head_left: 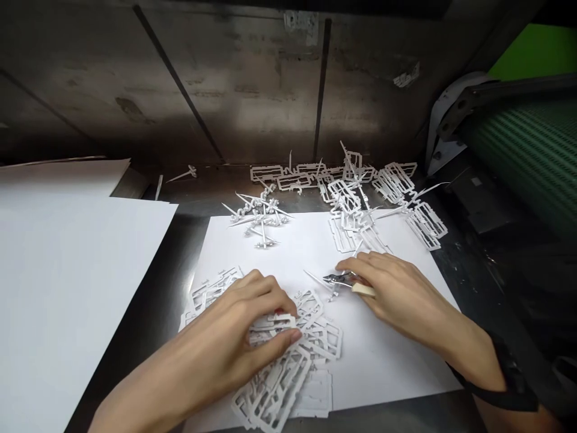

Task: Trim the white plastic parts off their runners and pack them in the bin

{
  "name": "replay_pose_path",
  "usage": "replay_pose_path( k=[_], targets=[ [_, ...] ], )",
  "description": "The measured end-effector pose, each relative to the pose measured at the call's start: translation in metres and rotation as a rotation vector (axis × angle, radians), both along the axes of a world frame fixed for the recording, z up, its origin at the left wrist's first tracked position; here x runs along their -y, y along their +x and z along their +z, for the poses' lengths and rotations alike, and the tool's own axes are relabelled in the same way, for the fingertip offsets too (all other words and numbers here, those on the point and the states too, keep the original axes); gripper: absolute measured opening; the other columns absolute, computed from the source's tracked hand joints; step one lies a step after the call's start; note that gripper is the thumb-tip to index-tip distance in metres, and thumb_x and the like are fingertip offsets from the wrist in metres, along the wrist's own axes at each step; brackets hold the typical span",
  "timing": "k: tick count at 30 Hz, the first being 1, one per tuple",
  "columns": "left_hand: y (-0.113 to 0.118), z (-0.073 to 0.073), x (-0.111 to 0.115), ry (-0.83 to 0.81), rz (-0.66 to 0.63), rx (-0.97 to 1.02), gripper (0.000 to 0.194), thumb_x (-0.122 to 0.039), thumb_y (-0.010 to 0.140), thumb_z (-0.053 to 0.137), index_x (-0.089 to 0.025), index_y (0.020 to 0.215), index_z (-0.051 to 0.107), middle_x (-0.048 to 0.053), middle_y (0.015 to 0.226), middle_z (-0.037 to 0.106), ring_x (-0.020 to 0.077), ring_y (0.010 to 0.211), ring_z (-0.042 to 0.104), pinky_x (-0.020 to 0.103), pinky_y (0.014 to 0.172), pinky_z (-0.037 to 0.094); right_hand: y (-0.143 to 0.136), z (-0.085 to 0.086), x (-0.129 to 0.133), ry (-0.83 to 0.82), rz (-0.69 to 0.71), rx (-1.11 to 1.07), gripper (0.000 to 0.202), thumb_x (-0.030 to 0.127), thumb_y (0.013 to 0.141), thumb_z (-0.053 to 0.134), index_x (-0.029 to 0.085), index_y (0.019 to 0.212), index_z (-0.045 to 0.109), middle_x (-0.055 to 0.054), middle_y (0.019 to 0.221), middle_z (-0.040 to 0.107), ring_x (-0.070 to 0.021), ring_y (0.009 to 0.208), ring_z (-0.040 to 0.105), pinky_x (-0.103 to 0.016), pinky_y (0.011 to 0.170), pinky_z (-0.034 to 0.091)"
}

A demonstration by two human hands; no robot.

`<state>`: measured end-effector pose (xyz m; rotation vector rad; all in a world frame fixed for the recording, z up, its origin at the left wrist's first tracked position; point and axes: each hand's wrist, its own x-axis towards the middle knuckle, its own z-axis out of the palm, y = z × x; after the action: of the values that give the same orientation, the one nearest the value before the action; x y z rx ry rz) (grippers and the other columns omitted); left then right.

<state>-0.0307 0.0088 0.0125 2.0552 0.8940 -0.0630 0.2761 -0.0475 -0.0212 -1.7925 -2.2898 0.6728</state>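
My left hand (238,319) is closed with thumb and fingers around a white plastic frame piece (285,320). Below it spreads a pile of similar slotted frames (283,385), partly hidden by the hand. My right hand (401,294) grips a pair of side cutters (340,278) with a cream-coloured handle; their jaws point left. Close to the jaw tips, a thin white sprue (318,278) lies on a sheet of white paper (374,355). Whether the jaws touch it I cannot tell.
Loose pointed sprues (261,219) lie at the back of the paper. Right of them is a heap of frames joined to sprues (347,198). A stack of white sheets (76,258) sits on the left, a green conveyor belt (527,150) on the right. A metal wall (261,90) closes the back.
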Motion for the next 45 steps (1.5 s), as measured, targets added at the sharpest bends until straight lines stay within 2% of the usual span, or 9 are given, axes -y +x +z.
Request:
replay_pose_path(
  k=[4,8,10,13,16,21,28,38,45],
  targets=[
    [0.005,0.002,-0.004,0.114,0.150,0.064,0.027,-0.055,0.112,0.060,-0.034,0.125,0.072,0.003,0.132,0.066,0.0264,0.120,0.064,0.034,0.101,0.051,0.000,0.006,-0.001,0.135,-0.051,-0.062,0.028,0.008,0.102,0.061,0.024,0.121,0.075,-0.008,0.114,0.079,-0.0291,0.101,0.070,-0.041,0.087,0.052],
    [0.014,0.000,-0.001,0.195,0.323,0.221,0.028,-0.048,0.114,0.056,-0.027,0.114,0.075,0.006,0.126,0.071,0.0282,0.119,0.066,0.036,0.104,0.055,-0.008,0.029,0.003,0.174,-0.391,-0.462,0.012,0.035,0.109,0.070,0.026,0.113,0.078,-0.005,0.106,0.079,-0.0246,0.092,0.070,-0.034,0.080,0.054],
    [0.022,-0.003,0.005,0.134,0.331,0.243,0.032,-0.048,0.114,0.058,-0.030,0.136,0.071,0.007,0.145,0.068,0.0299,0.136,0.062,0.039,0.118,0.051,-0.017,0.033,0.006,0.075,-0.496,-0.664,0.021,0.044,0.110,0.072,0.026,0.104,0.078,-0.003,0.090,0.075,-0.0221,0.083,0.068,-0.032,0.076,0.054],
    [0.037,-0.005,0.017,-0.044,0.305,0.313,0.051,-0.047,0.115,0.056,-0.034,0.164,0.050,0.004,0.171,0.052,0.0294,0.157,0.049,0.043,0.134,0.037,-0.031,0.031,0.009,-0.205,-0.424,-0.947,0.037,0.051,0.112,0.068,0.022,0.091,0.075,-0.001,0.079,0.071,-0.0184,0.073,0.064,-0.031,0.075,0.053],
    [0.051,-0.002,0.026,-0.291,0.264,0.513,0.035,-0.044,0.120,0.044,-0.025,0.134,0.071,0.008,0.156,0.066,0.0281,0.145,0.060,0.039,0.124,0.048,-0.037,0.026,0.010,-0.368,-0.318,-1.051,0.047,0.052,0.115,0.062,0.020,0.083,0.073,-0.002,0.078,0.069,-0.0184,0.076,0.065,-0.032,0.081,0.053],
    [0.051,-0.004,0.029,-0.778,0.555,0.701,0.036,-0.050,0.118,0.051,-0.031,0.142,0.069,0.004,0.146,0.074,0.0228,0.128,0.072,0.035,0.115,0.055,-0.025,0.024,0.011,-0.207,-0.422,-1.066,0.031,0.050,0.116,0.061,0.026,0.127,0.076,-0.003,0.094,0.077,-0.0199,0.080,0.065,-0.033,0.082,0.055],
    [0.044,-0.008,0.021,-1.115,0.696,0.881,0.052,-0.060,0.117,0.046,-0.026,0.137,0.080,0.007,0.120,0.083,0.0155,0.095,0.077,0.024,0.092,0.060,-0.012,0.022,0.011,-0.162,-0.400,-1.073,0.032,0.049,0.116,0.059,0.026,0.106,0.078,-0.004,0.098,0.073,-0.0214,0.087,0.063,-0.033,0.082,0.053],
    [0.047,-0.003,0.018,-1.129,0.775,0.915,0.057,-0.063,0.116,0.046,-0.022,0.139,0.079,0.008,0.120,0.080,0.0180,0.096,0.074,0.027,0.089,0.061,-0.025,0.029,0.014,-0.260,-0.335,-0.740,0.036,0.055,0.118,0.054,0.027,0.103,0.071,0.001,0.093,0.070,-0.0196,0.091,0.063,-0.031,0.084,0.049],
    [0.040,0.000,0.015,-0.605,0.507,0.613,0.034,-0.048,0.114,0.063,-0.023,0.115,0.086,-0.003,0.079,0.074,0.0093,0.067,0.065,0.019,0.074,0.056,-0.030,0.022,0.014,-0.332,-0.259,-0.541,0.035,0.048,0.116,0.057,0.023,0.091,0.063,0.002,0.087,0.066,-0.0190,0.082,0.059,-0.031,0.074,0.044]
  ],
)
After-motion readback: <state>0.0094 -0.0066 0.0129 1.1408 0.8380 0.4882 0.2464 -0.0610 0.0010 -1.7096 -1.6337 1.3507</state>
